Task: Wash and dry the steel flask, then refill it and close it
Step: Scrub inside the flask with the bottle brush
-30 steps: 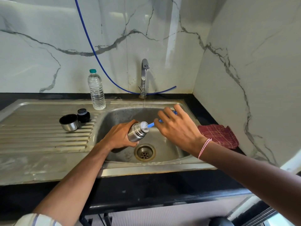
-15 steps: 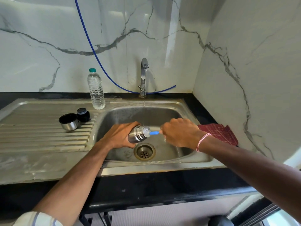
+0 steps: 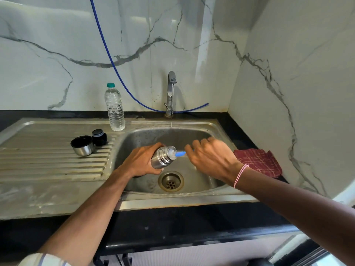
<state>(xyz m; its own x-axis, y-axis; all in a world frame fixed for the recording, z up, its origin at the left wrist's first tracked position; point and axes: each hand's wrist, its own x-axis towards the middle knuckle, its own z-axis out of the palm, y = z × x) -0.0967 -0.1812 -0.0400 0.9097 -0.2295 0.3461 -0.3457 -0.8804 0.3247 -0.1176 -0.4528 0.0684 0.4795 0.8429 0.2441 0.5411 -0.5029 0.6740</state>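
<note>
Here, over the sink, the left hand grips the steel flask tilted sideways, while the right hand pinches a blue-handled brush whose white bristles sit at its mouth.

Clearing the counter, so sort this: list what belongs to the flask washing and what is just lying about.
Job: steel flask in left hand, brush in right hand, running tap, sink, cup lid, stopper, red cloth for drying, water bottle perhaps for refilling.
Lying about: blue hose.
</note>
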